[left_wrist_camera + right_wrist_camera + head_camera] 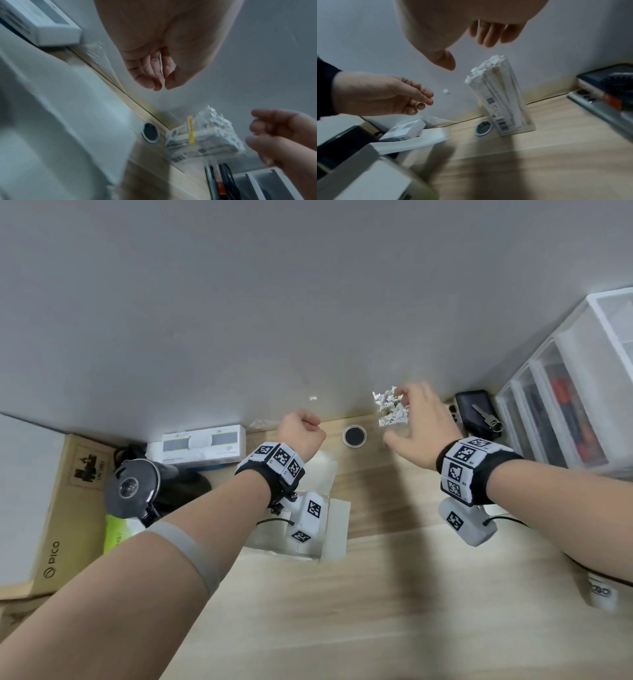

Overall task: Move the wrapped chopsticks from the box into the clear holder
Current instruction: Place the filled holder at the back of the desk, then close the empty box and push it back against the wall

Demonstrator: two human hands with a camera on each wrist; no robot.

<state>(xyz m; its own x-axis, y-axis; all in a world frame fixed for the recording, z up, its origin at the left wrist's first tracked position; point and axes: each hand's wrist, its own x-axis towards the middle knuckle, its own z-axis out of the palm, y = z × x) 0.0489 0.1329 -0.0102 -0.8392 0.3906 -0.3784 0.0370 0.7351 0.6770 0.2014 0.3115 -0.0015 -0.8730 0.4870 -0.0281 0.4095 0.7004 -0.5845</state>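
Note:
A bundle of white paper-wrapped chopsticks [390, 409] stands upright in the clear holder [517, 121] on the wooden table by the wall. My right hand [397, 416] hovers at the tops of the wrappers, its fingers spread and its thumb apart; in the right wrist view the right hand [469, 54] grips nothing. My left hand [308, 426] hangs in the air left of the holder with its fingers curled in. The left wrist view shows the fingertips [154, 83] meeting the thumb with nothing held. The open white box [337, 525] lies under my left wrist, its inside hidden.
A round black cap [354, 435] lies between my hands. A white carton [202, 445] sits by the wall at the left, beside a black device [133, 487] and a brown PICO box [58, 508]. At the right are a black pouch [476, 409] and clear drawers [582, 405].

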